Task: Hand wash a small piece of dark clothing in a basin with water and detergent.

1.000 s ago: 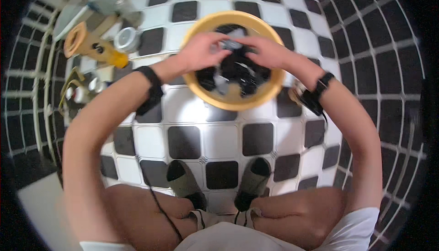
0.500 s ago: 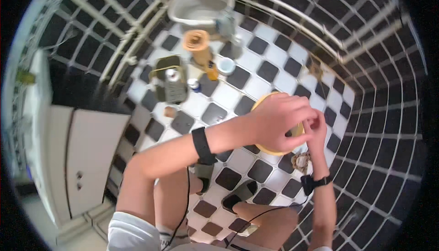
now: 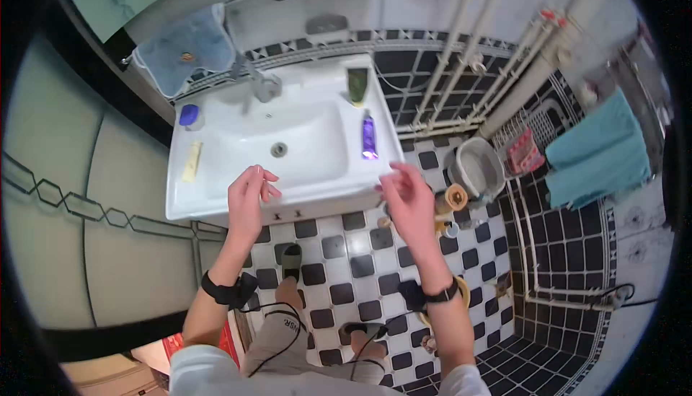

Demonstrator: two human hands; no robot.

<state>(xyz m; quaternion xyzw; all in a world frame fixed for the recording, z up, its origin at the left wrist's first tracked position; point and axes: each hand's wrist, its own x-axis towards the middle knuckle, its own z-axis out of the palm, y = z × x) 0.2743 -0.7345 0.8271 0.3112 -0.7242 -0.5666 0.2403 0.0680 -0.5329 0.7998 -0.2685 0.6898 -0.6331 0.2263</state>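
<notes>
Apparently empty, both hands hang loose by the front of the sink (image 3: pixel 317 125): the left hand (image 3: pixel 247 195) is at its front edge, fingers softly bent, and the right hand (image 3: pixel 409 198) is just beyond its front right corner, fingers curled with gaps between them. Neither pinches anything that shows; whether the left one touches the sink's rim I cannot tell. The wide sink lies directly ahead of them, its drain (image 3: pixel 279 150) uncovered and its faucet (image 3: pixel 265 87) at the back, presumably placed to run into the bowl. On the sink's right ledge a purple tube (image 3: pixel 369 136) lies flat, perhaps so it won't tip, with a dark green container (image 3: pixel 357 86) behind it. On the left ledge are a cream-coloured tube (image 3: pixel 192 162) and a purple-lidded jar (image 3: pixel 189 117), probably kept there to leave the bowl free. Behind the sink's back left corner hangs a grey-blue towel (image 3: pixel 186 50), likely to dry; right of the sink, a pale tub (image 3: pixel 479 169) stands low.
</notes>
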